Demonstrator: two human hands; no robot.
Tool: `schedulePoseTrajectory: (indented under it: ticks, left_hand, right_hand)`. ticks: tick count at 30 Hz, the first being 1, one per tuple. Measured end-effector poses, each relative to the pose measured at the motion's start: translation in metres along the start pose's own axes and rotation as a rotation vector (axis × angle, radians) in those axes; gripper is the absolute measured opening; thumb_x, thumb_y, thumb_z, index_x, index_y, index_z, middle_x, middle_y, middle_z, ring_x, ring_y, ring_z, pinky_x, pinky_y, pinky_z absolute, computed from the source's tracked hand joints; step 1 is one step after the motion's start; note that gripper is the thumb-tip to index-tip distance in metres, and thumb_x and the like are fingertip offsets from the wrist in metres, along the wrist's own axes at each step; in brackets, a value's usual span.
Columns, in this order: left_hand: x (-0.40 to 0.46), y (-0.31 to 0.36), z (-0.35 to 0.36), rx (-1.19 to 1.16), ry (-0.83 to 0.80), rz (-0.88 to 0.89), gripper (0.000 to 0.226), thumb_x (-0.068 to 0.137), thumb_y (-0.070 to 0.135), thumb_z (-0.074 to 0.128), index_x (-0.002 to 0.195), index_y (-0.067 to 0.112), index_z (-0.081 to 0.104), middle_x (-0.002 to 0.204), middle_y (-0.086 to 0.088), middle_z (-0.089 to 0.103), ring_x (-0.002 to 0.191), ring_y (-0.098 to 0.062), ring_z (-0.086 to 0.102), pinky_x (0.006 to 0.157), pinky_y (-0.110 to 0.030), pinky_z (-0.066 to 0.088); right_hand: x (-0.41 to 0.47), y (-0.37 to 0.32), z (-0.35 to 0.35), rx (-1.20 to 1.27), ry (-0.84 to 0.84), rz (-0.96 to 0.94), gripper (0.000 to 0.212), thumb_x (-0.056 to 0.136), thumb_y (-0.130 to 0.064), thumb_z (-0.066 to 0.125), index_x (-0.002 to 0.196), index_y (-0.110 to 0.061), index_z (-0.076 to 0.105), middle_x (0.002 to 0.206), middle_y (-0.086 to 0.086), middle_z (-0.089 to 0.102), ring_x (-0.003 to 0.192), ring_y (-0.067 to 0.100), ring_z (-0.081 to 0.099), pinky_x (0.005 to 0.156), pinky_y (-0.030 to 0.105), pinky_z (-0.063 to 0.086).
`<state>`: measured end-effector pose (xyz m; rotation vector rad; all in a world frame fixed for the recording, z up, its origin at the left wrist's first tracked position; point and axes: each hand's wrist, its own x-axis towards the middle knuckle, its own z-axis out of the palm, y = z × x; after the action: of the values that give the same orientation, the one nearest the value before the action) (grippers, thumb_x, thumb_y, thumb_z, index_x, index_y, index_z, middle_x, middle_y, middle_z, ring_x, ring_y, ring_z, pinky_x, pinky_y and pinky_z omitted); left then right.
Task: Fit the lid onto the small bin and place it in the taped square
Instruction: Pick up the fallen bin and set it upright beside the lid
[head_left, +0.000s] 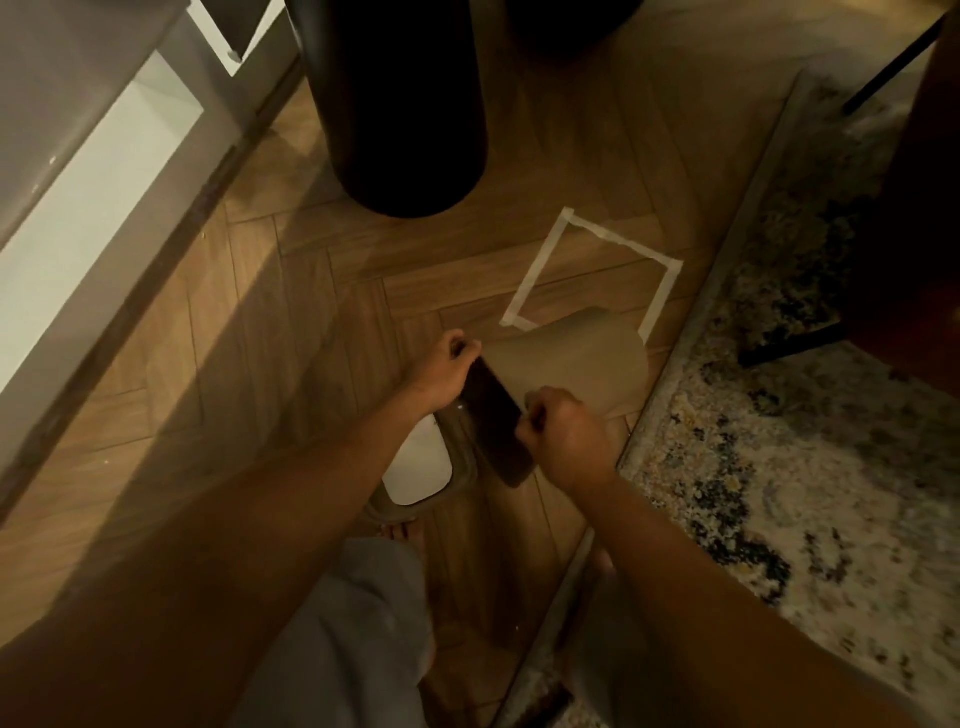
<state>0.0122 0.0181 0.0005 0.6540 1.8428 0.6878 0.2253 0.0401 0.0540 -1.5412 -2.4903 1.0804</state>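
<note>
The small beige bin (576, 364) is tipped on its side just above the wooden floor, its dark opening facing me. My left hand (441, 371) grips the far edge of the rim and my right hand (566, 441) grips the near edge. The bin's closed end overlaps the near side of the taped square (535, 273), a white tape outline on the floor. The lid (415, 470), a white flap in a beige frame, lies flat on the floor below the opening, partly hidden by my left forearm.
A tall black cylindrical container (410, 114) stands beyond the taped square. A patterned rug (810, 431) covers the floor on the right, with dark furniture legs (784, 345) on it. White cabinet fronts (88, 197) run along the left. My grey-trousered legs (358, 623) are below.
</note>
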Motion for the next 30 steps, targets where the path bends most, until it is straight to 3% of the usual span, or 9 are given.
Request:
schedulePoseTrajectory:
  ticks: [3,9,14,18,22,23,26,27,30]
  left_hand:
    - [-0.006,0.013,-0.004,-0.030,-0.007,0.032,0.056,0.098,0.047,0.050,0.146,0.019,0.044,0.143,0.000,0.052,0.130,-0.018,0.049,0.105,-0.034,0.039]
    - [-0.035,0.027,-0.008,-0.027,-0.051,0.149,0.051,0.103,0.029,0.049,0.152,0.025,0.036,0.134,0.009,0.050,0.120,-0.009,0.051,0.090,-0.020,0.044]
    - [-0.061,0.031,-0.015,0.083,-0.010,0.216,0.041,0.104,0.030,0.042,0.145,0.024,0.043,0.125,0.002,0.059,0.112,-0.017,0.059,0.095,-0.038,0.050]
    - [-0.080,0.043,-0.017,0.104,0.062,0.264,0.032,0.104,0.027,0.041,0.133,0.022,0.054,0.109,0.004,0.063,0.100,-0.015,0.062,0.082,-0.033,0.051]
    - [-0.100,0.054,-0.013,0.094,0.071,0.260,0.033,0.104,0.030,0.042,0.135,0.022,0.054,0.109,0.002,0.065,0.095,-0.012,0.063,0.074,-0.026,0.049]
    - [-0.104,0.054,-0.011,0.088,0.061,0.254,0.034,0.104,0.029,0.042,0.136,0.021,0.053,0.111,0.001,0.065,0.097,-0.014,0.064,0.076,-0.028,0.051]
    - [-0.112,0.053,-0.005,0.061,0.033,0.238,0.036,0.104,0.027,0.044,0.138,0.018,0.051,0.116,-0.002,0.064,0.102,-0.018,0.064,0.084,-0.033,0.053]
    - [-0.114,0.053,-0.003,0.060,0.028,0.228,0.036,0.104,0.028,0.045,0.138,0.018,0.051,0.116,-0.002,0.065,0.101,-0.016,0.063,0.085,-0.033,0.053]
    - [-0.116,0.055,0.004,0.044,0.032,0.175,0.038,0.104,0.033,0.045,0.139,0.019,0.051,0.111,0.006,0.064,0.093,-0.003,0.060,0.076,-0.023,0.049]
  right_hand:
    - [0.015,0.003,-0.035,-0.050,0.082,-0.023,0.018,0.090,-0.024,0.070,0.083,-0.026,0.054,0.091,-0.003,0.056,0.077,0.016,0.058,0.060,0.026,0.042]
    - [0.019,0.016,-0.093,0.108,0.105,0.027,0.016,0.105,-0.034,0.050,0.095,-0.022,0.048,0.082,-0.003,0.054,0.066,0.008,0.050,0.054,0.024,0.033]
    - [0.004,0.013,-0.116,0.330,0.161,0.005,0.017,0.106,-0.038,0.049,0.094,-0.026,0.050,0.074,-0.005,0.056,0.059,0.005,0.051,0.054,0.028,0.040]
    - [-0.002,0.010,-0.120,0.472,0.242,0.106,0.025,0.102,-0.042,0.055,0.116,-0.021,0.052,0.092,-0.013,0.059,0.080,0.000,0.059,0.066,0.028,0.051]
    - [-0.026,0.022,-0.114,0.580,0.169,0.209,0.034,0.100,-0.041,0.060,0.130,-0.031,0.049,0.104,-0.027,0.056,0.092,-0.006,0.059,0.062,0.007,0.051]
    - [-0.032,0.028,-0.109,0.612,0.119,0.232,0.033,0.101,-0.039,0.060,0.131,-0.030,0.049,0.107,-0.022,0.059,0.094,0.000,0.062,0.066,0.010,0.054]
    - [-0.039,0.041,-0.098,0.739,-0.007,0.350,0.028,0.103,-0.028,0.058,0.130,-0.026,0.052,0.124,0.001,0.067,0.109,0.024,0.068,0.091,0.047,0.060]
    - [-0.040,0.044,-0.098,0.754,-0.002,0.379,0.026,0.104,-0.023,0.057,0.130,-0.023,0.055,0.125,0.005,0.068,0.110,0.026,0.069,0.095,0.051,0.058]
    - [-0.043,0.050,-0.099,0.744,0.036,0.418,0.030,0.106,-0.018,0.051,0.133,-0.011,0.064,0.116,0.007,0.072,0.101,0.024,0.069,0.092,0.044,0.057]
